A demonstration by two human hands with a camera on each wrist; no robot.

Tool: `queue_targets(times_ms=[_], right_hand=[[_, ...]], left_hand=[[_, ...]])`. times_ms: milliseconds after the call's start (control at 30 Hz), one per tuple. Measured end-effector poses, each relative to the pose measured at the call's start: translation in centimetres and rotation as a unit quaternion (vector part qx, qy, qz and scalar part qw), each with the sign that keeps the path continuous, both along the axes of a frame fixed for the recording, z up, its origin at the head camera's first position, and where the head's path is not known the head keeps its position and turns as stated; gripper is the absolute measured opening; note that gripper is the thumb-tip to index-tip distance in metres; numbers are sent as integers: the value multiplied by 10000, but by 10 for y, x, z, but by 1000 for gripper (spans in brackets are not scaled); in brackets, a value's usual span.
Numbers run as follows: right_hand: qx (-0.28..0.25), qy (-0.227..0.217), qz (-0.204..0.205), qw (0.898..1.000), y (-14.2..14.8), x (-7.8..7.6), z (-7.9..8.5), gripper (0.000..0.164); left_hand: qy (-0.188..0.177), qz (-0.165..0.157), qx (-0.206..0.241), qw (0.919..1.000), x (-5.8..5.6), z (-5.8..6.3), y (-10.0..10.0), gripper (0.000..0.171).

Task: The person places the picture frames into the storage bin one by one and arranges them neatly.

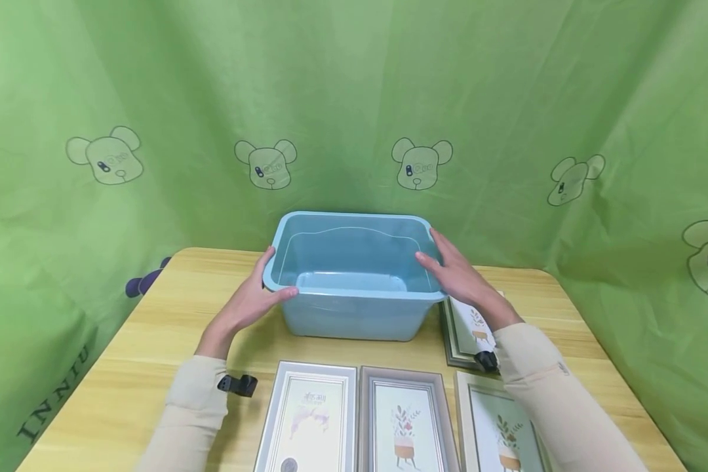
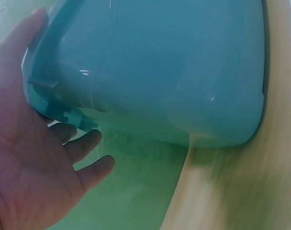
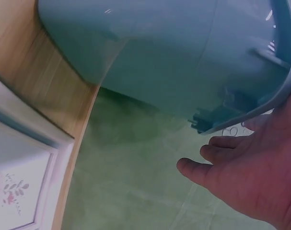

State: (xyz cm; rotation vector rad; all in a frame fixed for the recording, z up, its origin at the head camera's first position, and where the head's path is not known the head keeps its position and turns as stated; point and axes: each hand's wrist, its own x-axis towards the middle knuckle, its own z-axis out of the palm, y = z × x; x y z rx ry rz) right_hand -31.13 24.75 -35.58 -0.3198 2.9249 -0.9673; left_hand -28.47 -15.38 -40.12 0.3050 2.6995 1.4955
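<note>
A light blue plastic tub (image 1: 354, 318) stands upright on the wooden table, and nothing shows inside it. At its left end my left hand (image 1: 250, 298) touches the rim, thumb across the front corner. In the left wrist view, the lower fingers (image 2: 95, 172) are spread and relaxed beside the tub wall. My right hand (image 1: 457, 272) rests at the right end, its thumb over the inside and its other fingers along the outer edge. The right wrist view shows those fingers (image 3: 195, 170) extended loosely below the rim.
In front lie a silver picture frame (image 1: 315, 368), a grey-brown one (image 1: 391, 375) and a pale one (image 1: 467, 413), partly under my right sleeve. Stacked frames (image 1: 454, 347) sit right of the tub. A green curtain (image 1: 342, 98) hangs behind the table (image 1: 183, 314).
</note>
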Motion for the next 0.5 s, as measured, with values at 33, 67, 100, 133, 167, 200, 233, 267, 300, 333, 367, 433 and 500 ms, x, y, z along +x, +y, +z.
queue_targets(times_ms=[33,67,100,133,167,200,233,267,300,333,367,433,500], right_hand=[[-50,-19,-25,10000,2,1,-1,81],[-101,-30,-40,9999,4,2,-2,79],[-144,-36,-49,9999,6,3,-3,78],[-170,-43,-63,9998,8,3,-5,76],[-202,-46,-68,9998,11,4,-6,75],[-243,-34,-63,9997,12,5,-7,73],[-258,-19,-46,9997,14,6,-9,72],[-282,0,-30,9996,16,7,-10,70],[-307,-4,-23,9995,19,7,-11,68],[-332,1,-18,9994,20,8,-13,67],[-367,4,-12,9993,22,9,-14,66],[-432,-26,-17,9991,26,10,-17,64],[-482,-60,-50,9988,30,10,-21,63]], left_hand=[[-6,19,42,10000,2,-1,0,111],[-6,29,96,9999,3,-3,1,110],[5,23,178,9998,4,-4,1,109],[12,26,269,9996,5,-5,1,107],[35,10,343,9994,6,-7,2,106],[64,-11,427,9991,6,-8,2,104],[82,-42,515,9986,7,-9,2,103],[122,-81,589,9982,8,-11,2,101],[155,-117,670,9976,8,-13,2,99],[170,-136,720,9972,9,-14,2,98],[181,-154,776,9967,9,-16,3,96],[208,-199,881,9957,10,-18,3,93],[225,-205,960,9949,10,-20,4,92]])
